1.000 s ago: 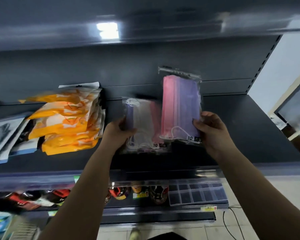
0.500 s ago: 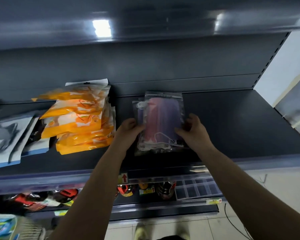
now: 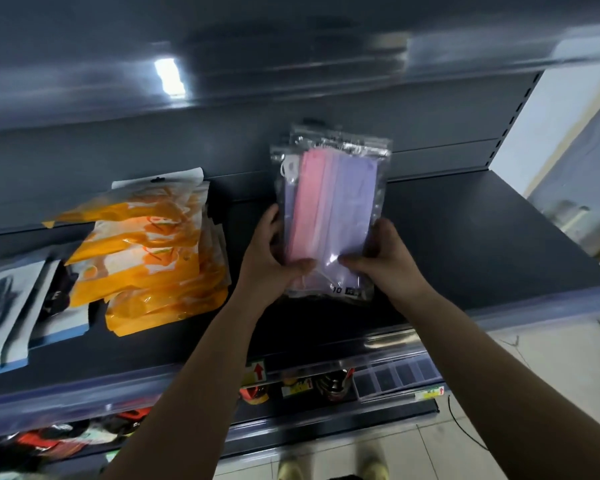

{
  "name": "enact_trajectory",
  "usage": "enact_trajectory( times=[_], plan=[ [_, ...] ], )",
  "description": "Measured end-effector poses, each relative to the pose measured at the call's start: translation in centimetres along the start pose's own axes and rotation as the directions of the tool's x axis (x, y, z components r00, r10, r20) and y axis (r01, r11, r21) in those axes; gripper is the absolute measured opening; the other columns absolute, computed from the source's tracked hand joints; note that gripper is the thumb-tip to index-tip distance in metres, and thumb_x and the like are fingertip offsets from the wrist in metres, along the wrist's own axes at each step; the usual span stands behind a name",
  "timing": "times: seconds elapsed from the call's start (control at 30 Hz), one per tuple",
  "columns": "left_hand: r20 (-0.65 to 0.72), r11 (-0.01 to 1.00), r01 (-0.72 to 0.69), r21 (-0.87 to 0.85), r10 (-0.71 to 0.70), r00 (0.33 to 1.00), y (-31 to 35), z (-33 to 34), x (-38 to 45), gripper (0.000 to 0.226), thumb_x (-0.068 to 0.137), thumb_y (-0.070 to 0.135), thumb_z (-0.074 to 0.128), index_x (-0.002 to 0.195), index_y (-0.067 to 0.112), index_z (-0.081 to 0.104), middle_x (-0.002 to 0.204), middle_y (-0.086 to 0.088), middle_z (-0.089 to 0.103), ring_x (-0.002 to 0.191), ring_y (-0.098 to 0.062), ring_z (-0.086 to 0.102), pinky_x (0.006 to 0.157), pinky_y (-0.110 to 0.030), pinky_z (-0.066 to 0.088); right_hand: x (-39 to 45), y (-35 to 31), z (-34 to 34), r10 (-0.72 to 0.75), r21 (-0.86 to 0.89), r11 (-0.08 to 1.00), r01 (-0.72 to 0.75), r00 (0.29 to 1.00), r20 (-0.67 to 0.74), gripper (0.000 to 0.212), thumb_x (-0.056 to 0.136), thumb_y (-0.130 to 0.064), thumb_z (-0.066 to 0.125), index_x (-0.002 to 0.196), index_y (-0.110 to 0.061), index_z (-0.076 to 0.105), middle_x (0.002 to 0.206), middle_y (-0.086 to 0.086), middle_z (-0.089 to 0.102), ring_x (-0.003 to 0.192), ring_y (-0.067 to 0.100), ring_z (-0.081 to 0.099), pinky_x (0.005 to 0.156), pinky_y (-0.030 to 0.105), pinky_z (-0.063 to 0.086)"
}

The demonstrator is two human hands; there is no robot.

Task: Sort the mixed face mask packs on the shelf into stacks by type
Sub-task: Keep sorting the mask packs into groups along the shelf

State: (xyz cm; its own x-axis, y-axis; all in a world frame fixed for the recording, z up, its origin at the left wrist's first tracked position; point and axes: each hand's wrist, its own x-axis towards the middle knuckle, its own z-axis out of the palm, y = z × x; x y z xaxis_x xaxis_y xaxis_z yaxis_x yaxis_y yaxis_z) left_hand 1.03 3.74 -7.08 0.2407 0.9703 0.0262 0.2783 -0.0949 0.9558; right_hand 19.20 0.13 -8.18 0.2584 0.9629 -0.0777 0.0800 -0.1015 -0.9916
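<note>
Head view: pink-and-purple mask packs [image 3: 329,216], clear-bagged, pinched upright above dark shelf [image 3: 465,244] between left hand [image 3: 274,258] and right hand [image 3: 385,258], probably to square edges; orange packs [image 3: 146,258] stacked left.

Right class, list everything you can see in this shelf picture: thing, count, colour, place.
pink and purple mask packs: at least two, clear bags, held upright above mid-shelf
orange mask packs: a stack, count unclear, left of centre
white and blue packs: at least two, far left, blurred
shelf: one, dark grey
lower shelf goods: several, red and black, too blurred to name
clear divided tray: one, lower shelf, right
shoes: two, yellowish, floor
left hand: grips the packs' left edge
right hand: grips their right edge
</note>
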Motion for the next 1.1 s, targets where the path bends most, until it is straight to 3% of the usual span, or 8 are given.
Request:
enact_trajectory(
  times=[0.07, 0.27, 0.37, 0.53, 0.77, 0.9, 1.0, 1.1],
  plan=[
    [-0.033, 0.996, -0.080, -0.030, 0.079, 0.996, 0.9, -0.1, 0.2, 0.101, 0.067, 0.003, 0.080, 0.147, 0.026, 0.022, 0.130, 0.013, 0.047, 0.119, -0.006, 0.045, 0.090, -0.018, 0.045, 0.4, -0.9, -0.1, -0.121, 0.014, 0.993, 0.121, 0.993, 0.013, 0.064, 0.062, 0.001, 0.074, 0.112, -0.024, 0.041, 0.099, 0.006, 0.061, 0.083, 0.022, 0.062, 0.066, 0.036, 0.053],
    [-0.144, 0.973, -0.199, -0.114, 0.182, 0.973, 2.0, -0.3, 1.0, 0.092, 0.067, -0.004, 0.075, 0.141, 0.026, 0.028, 0.124, 0.016, 0.052, 0.110, 0.001, 0.052, 0.082, -0.013, 0.050, 1.6, -3.1, -0.3, -0.298, -0.019, 0.954, 0.299, 0.953, 0.064, 0.076, 0.068, 0.012, 0.070, 0.122, -0.029, 0.037, 0.113, -0.010, 0.058, 0.110, 0.011, 0.059, 0.089, 0.033, 0.053],
    [-0.203, 0.961, -0.247, -0.122, 0.219, 0.954, 1.4, -0.4, 1.2, 0.083, 0.063, 0.007, 0.072, 0.133, 0.024, 0.031, 0.130, 0.004, 0.053, 0.116, -0.012, 0.054, 0.093, -0.025, 0.047, 2.0, -3.1, -0.3, -0.310, -0.012, 0.950, 0.311, 0.949, 0.060, 0.081, 0.068, 0.014, 0.072, 0.131, -0.021, 0.035, 0.118, -0.010, 0.055, 0.111, 0.006, 0.055, 0.089, 0.022, 0.049],
    [-0.167, 0.961, -0.251, -0.113, 0.231, 0.959, 1.3, 0.8, 1.0, 0.070, 0.075, 0.013, 0.058, 0.136, 0.029, 0.026, 0.128, 0.020, 0.046, 0.119, 0.007, 0.046, 0.097, -0.014, 0.041, 1.9, -2.4, 0.3, -0.306, -0.035, 0.951, 0.308, 0.950, 0.064, 0.074, 0.074, 0.003, 0.072, 0.135, -0.018, 0.035, 0.121, -0.002, 0.057, 0.115, 0.013, 0.055, 0.101, 0.040, 0.046],
    [-0.229, 0.939, -0.343, -0.027, 0.328, 0.917, 2.4, 1.2, 1.5, 0.071, 0.077, 0.013, 0.059, 0.137, 0.031, 0.025, 0.139, -0.001, 0.044, 0.129, -0.012, 0.042, 0.104, -0.032, 0.041, 2.0, -3.4, -0.2, -0.375, -0.079, 0.923, 0.376, 0.926, 0.029, 0.079, 0.077, 0.002, 0.069, 0.140, -0.020, 0.027, 0.126, -0.006, 0.051, 0.122, 0.016, 0.050, 0.102, 0.041, 0.045],
    [-0.241, 0.951, -0.298, -0.077, 0.272, 0.932, 1.9, 1.6, 1.3, 0.076, 0.074, 0.019, 0.066, 0.136, 0.035, 0.026, 0.137, 0.007, 0.045, 0.127, -0.003, 0.043, 0.102, -0.027, 0.041, 2.0, -2.9, -0.9, -0.375, -0.063, 0.925, 0.376, 0.927, 0.022, 0.094, 0.075, 0.004, 0.071, 0.141, -0.035, 0.016, 0.122, -0.016, 0.051, 0.118, 0.010, 0.054, 0.101, 0.035, 0.047],
    [-0.221, 0.955, -0.273, -0.116, 0.244, 0.944, 1.1, 2.2, 1.2, 0.071, 0.071, 0.030, 0.067, 0.133, 0.031, 0.032, 0.124, 0.019, 0.051, 0.115, 0.009, 0.049, 0.090, -0.012, 0.044, 2.0, -1.8, -1.0, -0.352, -0.082, 0.932, 0.354, 0.935, 0.039, 0.087, 0.077, 0.004, 0.068, 0.138, -0.036, 0.020, 0.122, -0.018, 0.052, 0.118, 0.007, 0.053, 0.104, 0.041, 0.045],
    [-0.238, 0.952, -0.279, -0.124, 0.245, 0.940, 1.4, 2.6, 1.3, 0.069, 0.072, 0.028, 0.064, 0.135, 0.024, 0.035, 0.121, 0.018, 0.052, 0.112, 0.007, 0.051, 0.090, -0.014, 0.045, 2.1, -1.7, -0.9, -0.365, -0.107, 0.925, 0.365, 0.931, 0.023, 0.080, 0.079, 0.006, 0.062, 0.137, -0.034, 0.023, 0.123, -0.021, 0.050, 0.116, -0.001, 0.052, 0.102, 0.035, 0.045]
  ],
)
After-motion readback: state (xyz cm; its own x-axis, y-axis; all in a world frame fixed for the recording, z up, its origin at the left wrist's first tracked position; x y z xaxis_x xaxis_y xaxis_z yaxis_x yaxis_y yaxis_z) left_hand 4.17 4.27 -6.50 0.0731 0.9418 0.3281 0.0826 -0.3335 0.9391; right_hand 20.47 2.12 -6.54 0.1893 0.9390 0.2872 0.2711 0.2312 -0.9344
